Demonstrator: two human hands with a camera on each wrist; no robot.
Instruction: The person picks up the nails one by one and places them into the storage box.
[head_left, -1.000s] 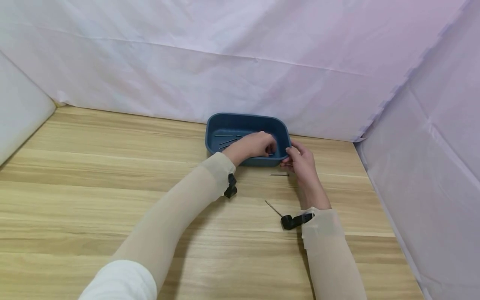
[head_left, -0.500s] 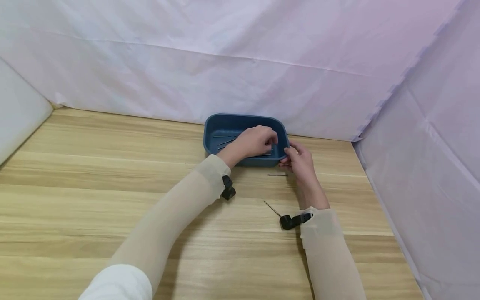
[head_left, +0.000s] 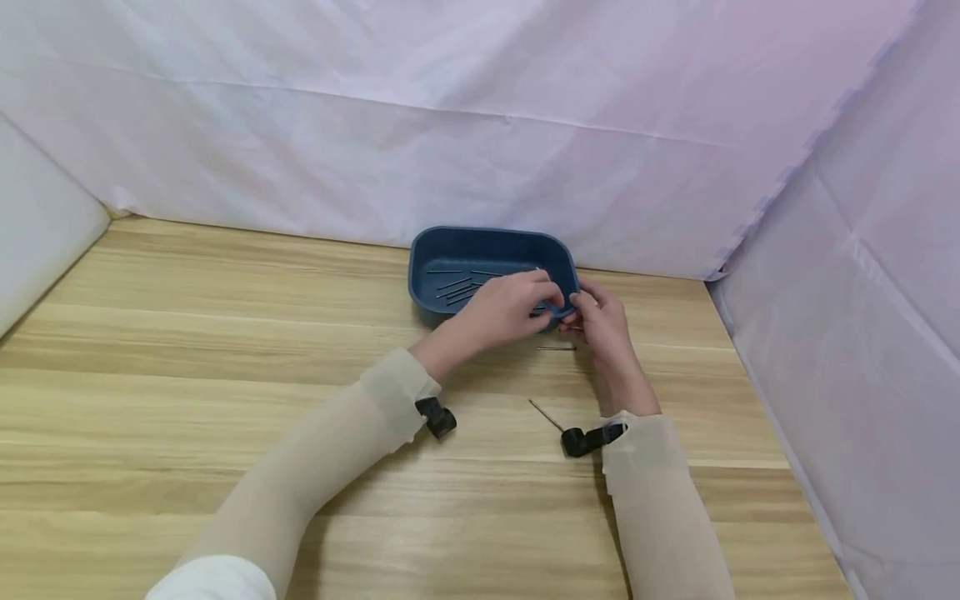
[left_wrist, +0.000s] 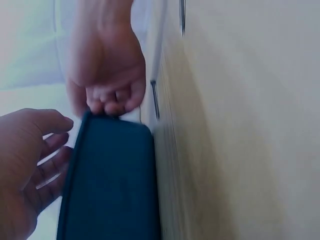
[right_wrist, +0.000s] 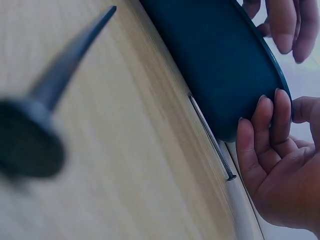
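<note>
My left hand (head_left: pixel 517 304) has drawn back from inside the blue tray (head_left: pixel 450 250), fingers loose; my right hand (head_left: pixel 600 321) grips its corner.

The head view looks forward and down over the wooden bench (head_left: pixel 187 375). Both wrist views sit close and low, sharing the dark blue plastic tray (left_wrist: pixel 112 185) corner.

Light wood-grain table (head_left: pixel 187 400) w/ long planks running left-right fills the lower view. Behind it & along both sides hangs wrinkled pale white/lilac sheeting (head_left: pixel 480 125), meeting at a corner seam on the right; probably thin paper or plastic, can't tell which. Light is soft & even, slightly pinkish toward the upper right, w/ faint shadows on the wood.
</note>
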